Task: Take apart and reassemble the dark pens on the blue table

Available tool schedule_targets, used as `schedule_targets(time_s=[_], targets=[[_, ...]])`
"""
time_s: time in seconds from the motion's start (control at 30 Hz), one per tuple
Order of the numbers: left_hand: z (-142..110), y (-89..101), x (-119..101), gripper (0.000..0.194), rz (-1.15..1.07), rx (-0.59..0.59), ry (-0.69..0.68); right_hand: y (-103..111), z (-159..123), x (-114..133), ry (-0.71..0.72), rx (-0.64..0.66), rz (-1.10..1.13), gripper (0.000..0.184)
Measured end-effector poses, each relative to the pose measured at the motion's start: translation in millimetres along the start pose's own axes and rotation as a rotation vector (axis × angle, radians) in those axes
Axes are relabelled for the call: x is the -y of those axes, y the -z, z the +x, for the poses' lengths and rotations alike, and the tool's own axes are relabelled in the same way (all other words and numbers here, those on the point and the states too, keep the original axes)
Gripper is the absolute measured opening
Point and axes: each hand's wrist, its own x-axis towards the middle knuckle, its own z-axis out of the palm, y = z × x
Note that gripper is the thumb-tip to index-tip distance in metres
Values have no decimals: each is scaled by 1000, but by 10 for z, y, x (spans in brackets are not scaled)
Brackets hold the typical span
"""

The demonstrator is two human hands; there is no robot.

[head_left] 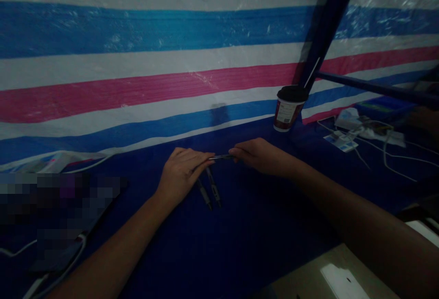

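Observation:
Between my two hands a slim pen [222,157] is held level above the dark blue tabletop [226,244]. My left hand [183,171] pinches its left end with thumb and fingers. At the other end, the closed fingertips of my right hand [257,155] grip it. Two more pens lie side by side on the table just below: a grey pen [205,194] and a second pen [214,187] with a clip. Their upper ends are partly hidden behind my left hand.
A lidded paper cup [288,109] stands at the back right, by a dark frame post [325,29]. White cables [384,152] and packets lie to the right. A dark, pixelated device [68,216] with a cable sits left. Striped sheeting [154,75] hangs behind.

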Motion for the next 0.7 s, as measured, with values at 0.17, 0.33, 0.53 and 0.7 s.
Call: schedule_targets(time_s=[0.17,0.33,0.53,0.7], targets=[[11,58,14,20,69,-8,-133,50,-46,31,88,130,-18,27],[41,181,-7,19,187,-59,-294,75,-64,7,67,253,255,46],[68,94,-200,11,127,-90,-187,11,-41,-26,105,294,474,34],[57,46,-310,30,87,-77,-16,-116,-23,0,78,294,660,55]])
